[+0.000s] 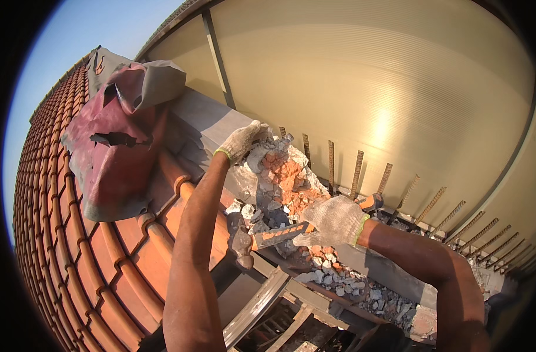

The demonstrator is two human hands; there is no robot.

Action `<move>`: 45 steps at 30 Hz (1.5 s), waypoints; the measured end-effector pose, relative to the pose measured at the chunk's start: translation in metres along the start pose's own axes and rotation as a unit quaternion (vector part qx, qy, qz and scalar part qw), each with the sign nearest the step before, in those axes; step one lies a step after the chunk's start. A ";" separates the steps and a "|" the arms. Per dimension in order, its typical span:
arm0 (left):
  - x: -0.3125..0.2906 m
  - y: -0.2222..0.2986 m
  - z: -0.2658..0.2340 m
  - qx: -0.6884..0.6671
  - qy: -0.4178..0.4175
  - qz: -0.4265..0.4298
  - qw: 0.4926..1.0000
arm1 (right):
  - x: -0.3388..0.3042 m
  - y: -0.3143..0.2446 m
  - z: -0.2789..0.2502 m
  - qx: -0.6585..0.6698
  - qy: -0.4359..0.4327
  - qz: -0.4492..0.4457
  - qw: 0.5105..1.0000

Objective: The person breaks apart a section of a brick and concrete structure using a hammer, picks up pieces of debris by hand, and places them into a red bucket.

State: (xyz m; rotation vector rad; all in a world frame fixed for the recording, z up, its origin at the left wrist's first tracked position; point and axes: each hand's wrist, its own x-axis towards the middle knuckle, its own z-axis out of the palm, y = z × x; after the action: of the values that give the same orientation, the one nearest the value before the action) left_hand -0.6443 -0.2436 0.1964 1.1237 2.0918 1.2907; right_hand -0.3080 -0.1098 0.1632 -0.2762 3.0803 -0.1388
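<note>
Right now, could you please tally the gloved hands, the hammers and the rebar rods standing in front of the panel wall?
Gloved hands: 2, the left hand on the broken masonry and the right hand gripping the hammer.
Hammers: 1.
Rebar rods: about 15; the far ones at the right crowd together, so this count is rough.
Total: about 18.

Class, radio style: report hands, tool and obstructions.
Left hand on broken brick masonry. Right hand grips hammer. Rubble below, rebar behind.
</note>
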 end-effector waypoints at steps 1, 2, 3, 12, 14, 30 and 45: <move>0.003 -0.007 -0.002 0.047 0.004 0.032 0.998 | 0.005 0.018 0.006 0.004 -0.006 0.048 0.999; 0.003 -0.009 0.000 0.045 0.004 0.026 0.999 | 0.012 0.047 0.014 0.011 -0.015 0.097 0.995; 0.006 -0.005 0.004 0.039 0.003 0.027 0.999 | 0.010 0.068 0.012 0.011 -0.023 0.152 0.988; 0.005 0.000 0.011 0.096 -0.015 0.047 0.994 | -0.047 0.075 0.013 0.316 0.151 0.369 0.861; 0.024 -0.029 -0.006 0.280 -0.016 0.164 0.946 | -0.080 0.080 0.048 0.325 0.187 0.329 0.867; 0.069 0.005 0.171 0.640 -0.011 0.084 0.764 | -0.489 -0.134 0.125 0.367 0.023 0.656 0.659; 0.084 0.009 0.106 0.592 0.018 0.086 0.801 | -0.264 0.046 0.123 0.264 0.180 0.301 0.899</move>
State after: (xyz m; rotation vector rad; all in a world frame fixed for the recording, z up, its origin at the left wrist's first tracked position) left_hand -0.6143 -0.1169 0.1582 1.7384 2.8956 -0.1624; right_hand -0.0496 -0.0279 0.0470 0.7966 3.1132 -1.0624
